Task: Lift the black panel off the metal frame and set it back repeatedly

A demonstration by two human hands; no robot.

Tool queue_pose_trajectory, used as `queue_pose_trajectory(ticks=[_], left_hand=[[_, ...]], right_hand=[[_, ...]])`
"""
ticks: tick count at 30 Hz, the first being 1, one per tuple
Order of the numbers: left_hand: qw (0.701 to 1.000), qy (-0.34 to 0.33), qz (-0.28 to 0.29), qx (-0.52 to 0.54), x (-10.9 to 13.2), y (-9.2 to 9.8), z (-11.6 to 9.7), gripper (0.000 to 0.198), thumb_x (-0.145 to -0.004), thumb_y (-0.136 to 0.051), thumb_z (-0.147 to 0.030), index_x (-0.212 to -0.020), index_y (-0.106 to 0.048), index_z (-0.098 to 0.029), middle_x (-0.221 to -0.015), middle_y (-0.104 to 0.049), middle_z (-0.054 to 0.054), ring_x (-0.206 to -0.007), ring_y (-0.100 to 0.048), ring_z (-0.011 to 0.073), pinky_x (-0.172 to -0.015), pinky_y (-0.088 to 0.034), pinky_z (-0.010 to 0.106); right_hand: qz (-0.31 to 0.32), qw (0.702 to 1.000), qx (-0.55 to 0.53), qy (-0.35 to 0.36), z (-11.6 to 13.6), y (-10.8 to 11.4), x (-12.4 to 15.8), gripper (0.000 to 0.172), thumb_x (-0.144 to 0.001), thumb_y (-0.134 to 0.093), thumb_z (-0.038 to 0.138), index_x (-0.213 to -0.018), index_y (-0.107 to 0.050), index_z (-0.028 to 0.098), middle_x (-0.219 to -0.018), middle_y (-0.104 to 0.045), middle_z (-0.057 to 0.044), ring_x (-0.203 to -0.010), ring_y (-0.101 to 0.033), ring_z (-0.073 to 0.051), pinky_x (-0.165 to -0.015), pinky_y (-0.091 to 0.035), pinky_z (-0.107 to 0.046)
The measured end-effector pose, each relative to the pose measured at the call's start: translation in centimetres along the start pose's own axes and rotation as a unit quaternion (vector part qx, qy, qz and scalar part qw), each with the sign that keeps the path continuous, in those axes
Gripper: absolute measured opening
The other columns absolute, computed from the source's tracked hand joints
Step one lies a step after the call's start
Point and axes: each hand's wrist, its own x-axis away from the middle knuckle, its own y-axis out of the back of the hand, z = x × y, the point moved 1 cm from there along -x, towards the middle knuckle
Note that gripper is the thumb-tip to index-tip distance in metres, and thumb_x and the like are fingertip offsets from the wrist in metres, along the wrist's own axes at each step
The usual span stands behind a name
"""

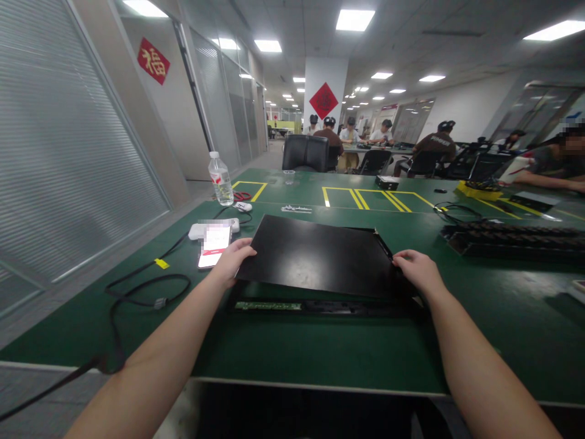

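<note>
I see my left hand [233, 259] gripping the left edge of a flat black rectangular panel [320, 256], and my right hand [418, 271] gripping its right edge. The panel's near edge sits raised over a low black tray [356, 308] holding a narrow green circuit board [269, 305], on the dark green table mat [320, 353]. Just left of my left hand lies a white smartphone [214, 247]. A clear plastic water bottle [221, 178] stands farther back.

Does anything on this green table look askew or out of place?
Yes. The flat black panel, held by the left hand and right hand, sits skewed over the long black tray, leaving its front row uncovered. A black cable hangs off the green table.
</note>
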Motion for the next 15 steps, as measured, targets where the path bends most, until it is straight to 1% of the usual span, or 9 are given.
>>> queue_pose_trajectory(ticks=[7,15], left_hand=[[1.000,0.005,-0.010,-0.009,0.12,-0.14,-0.01,0.048,-0.050,-0.072,-0.017,-0.097,-0.067,-0.017,-0.073,-0.073,0.001,-0.061,-0.067,0.0179,-0.055,-0.051,0.026],[1.000,0.001,-0.016,-0.020,0.09,-0.14,0.07,0.045,-0.048,-0.072,-0.019,-0.092,-0.066,-0.017,-0.071,-0.072,0.000,-0.060,-0.065,0.0177,-0.054,-0.050,0.026]], right_hand=[[0.003,1.000,0.002,-0.002,0.05,0.07,-0.04,0.023,-0.074,-0.060,0.036,-0.083,-0.076,0.022,-0.080,-0.073,-0.007,-0.075,-0.063,-0.022,-0.066,-0.043,-0.030],[-0.001,1.000,0.005,0.009,-0.11,-0.03,-0.15,0.024,-0.073,-0.058,0.036,-0.081,-0.076,0.022,-0.080,-0.073,-0.007,-0.075,-0.064,-0.022,-0.066,-0.043,-0.031]])
